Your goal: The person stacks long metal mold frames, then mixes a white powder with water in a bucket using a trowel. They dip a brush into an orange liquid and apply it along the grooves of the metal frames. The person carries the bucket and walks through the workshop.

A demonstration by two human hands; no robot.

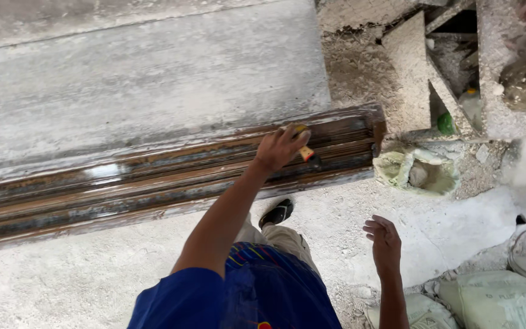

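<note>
Seen from the head camera, looking straight down: the left hand (281,146) is closed around a small paintbrush (306,152), whose yellow-orange handle end shows just past the fingers and whose dark bristles touch a long ribbed metal profile (153,176). The profile lies across the scene from the far left to the middle right, resting on the edge of a grey concrete slab (141,73); its surface is brown and glossy with wet coating.

The right hand (383,242) hangs open and empty, fingers loosely spread, near the person's side and well apart from the profile.

The brush looks light and stiff in the handle, soft at the tip; it is best gripped at the handle's middle, as it is held now. The profile looks heavy and rigid, and its wet, shiny face would likely be slippery and would smear at a touch, so only the dry underside or the end looks safe to take hold of.

Just beside the profile's right end sits a crumpled pale-green sack (418,170) with a lump inside. Farther off lie rubble and broken concrete pieces (421,61), with a small green object among them. More pale sacks (494,298) lie near right. A black shoe (277,213) stands on the dusty floor just below the profile.
</note>
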